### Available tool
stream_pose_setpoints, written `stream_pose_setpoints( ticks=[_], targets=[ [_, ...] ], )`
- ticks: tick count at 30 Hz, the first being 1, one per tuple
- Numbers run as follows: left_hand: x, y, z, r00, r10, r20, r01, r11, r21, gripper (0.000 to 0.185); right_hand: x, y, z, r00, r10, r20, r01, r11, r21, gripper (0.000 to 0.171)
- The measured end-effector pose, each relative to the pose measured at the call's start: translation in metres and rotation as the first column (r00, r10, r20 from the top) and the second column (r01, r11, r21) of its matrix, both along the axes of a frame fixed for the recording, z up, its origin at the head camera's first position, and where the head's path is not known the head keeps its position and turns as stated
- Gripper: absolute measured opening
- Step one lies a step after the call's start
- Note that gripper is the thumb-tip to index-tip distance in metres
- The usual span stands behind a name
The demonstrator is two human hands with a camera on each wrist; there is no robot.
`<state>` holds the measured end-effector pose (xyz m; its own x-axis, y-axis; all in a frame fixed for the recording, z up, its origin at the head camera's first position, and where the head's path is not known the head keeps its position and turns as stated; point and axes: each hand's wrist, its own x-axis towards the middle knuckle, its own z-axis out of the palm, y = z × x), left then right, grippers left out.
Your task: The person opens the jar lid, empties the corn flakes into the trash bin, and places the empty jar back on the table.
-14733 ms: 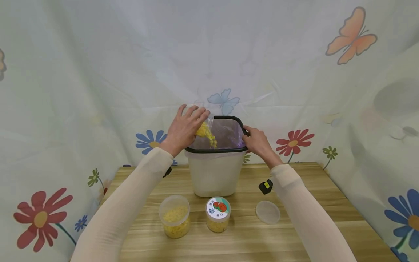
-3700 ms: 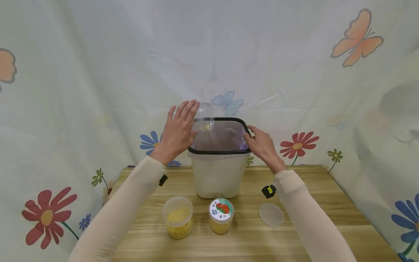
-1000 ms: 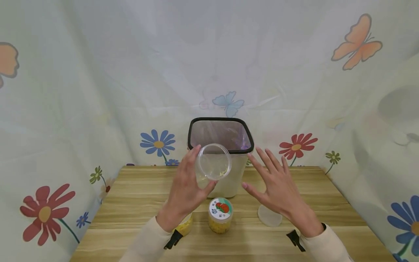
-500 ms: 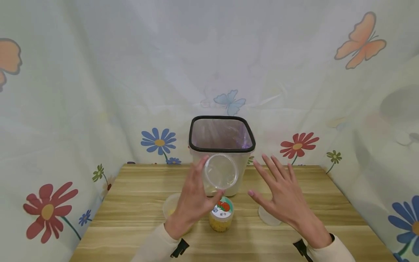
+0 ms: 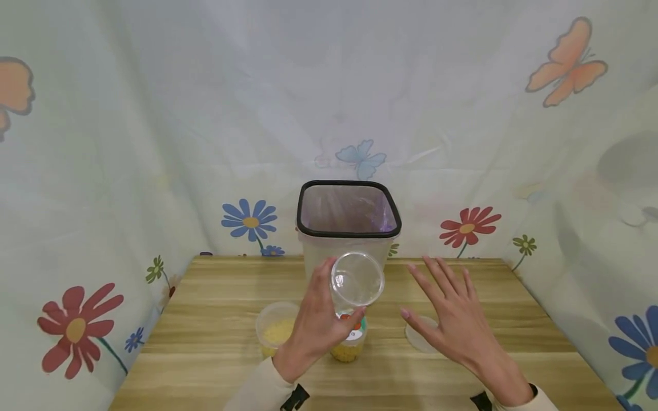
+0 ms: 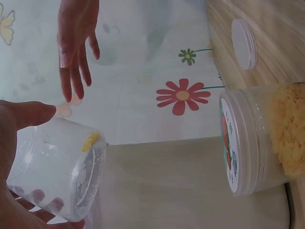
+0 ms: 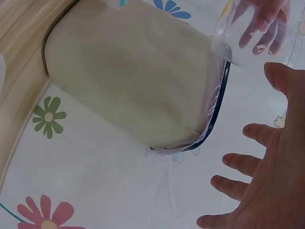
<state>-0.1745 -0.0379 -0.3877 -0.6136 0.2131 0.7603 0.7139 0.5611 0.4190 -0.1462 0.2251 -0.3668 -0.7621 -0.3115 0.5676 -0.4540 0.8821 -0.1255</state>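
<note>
In the head view my left hand (image 5: 313, 331) holds a clear plastic jar (image 5: 358, 279) in front of the bin, its round end facing me. A small clump of yellow bits clings inside that jar (image 6: 59, 164) in the left wrist view. Held up beside it, my right hand (image 5: 460, 331) has its fingers spread and touches nothing. Behind the hands stands a pale trash bin (image 5: 319, 254) with a black rim and a plastic liner. Below the left hand a lidded jar (image 5: 346, 352) with a tomato label is partly hidden; yellow flakes (image 6: 290, 129) fill it.
Left of the lidded jar is a wider tub (image 5: 267, 319) with yellow contents, partly covered by my left hand. A round translucent lid (image 5: 418, 338) lies flat on the wooden table (image 5: 205, 319), under my right hand. A flowered curtain (image 5: 154, 171) hangs behind and at the sides.
Earlier, yellow pieces poured from the left hand's jar into the bin while my right hand held the rim. The right hand let go; both hands came back, then drifted down and right.
</note>
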Motion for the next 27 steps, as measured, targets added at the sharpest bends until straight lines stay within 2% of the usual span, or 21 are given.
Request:
stream_pose_setpoints(
  ticks=[10,22,27],
  targets=[
    [-0.003,0.017,-0.015,1.000,0.002,0.001,-0.002,1.000,-0.011,0.104,0.005,0.012,-0.012,0.999,-0.036,0.033,0.036,0.999,-0.015,0.080],
    [0.001,0.039,-0.035,0.992,0.002,0.126,0.002,0.999,-0.032,0.104,0.016,0.029,-0.028,0.993,-0.088,0.080,0.089,0.996,-0.008,0.081],
    [0.004,0.046,-0.045,0.990,0.017,0.138,-0.011,0.999,-0.041,0.105,0.018,0.033,-0.033,0.992,-0.093,0.083,0.093,0.996,-0.002,0.080]
  ],
)
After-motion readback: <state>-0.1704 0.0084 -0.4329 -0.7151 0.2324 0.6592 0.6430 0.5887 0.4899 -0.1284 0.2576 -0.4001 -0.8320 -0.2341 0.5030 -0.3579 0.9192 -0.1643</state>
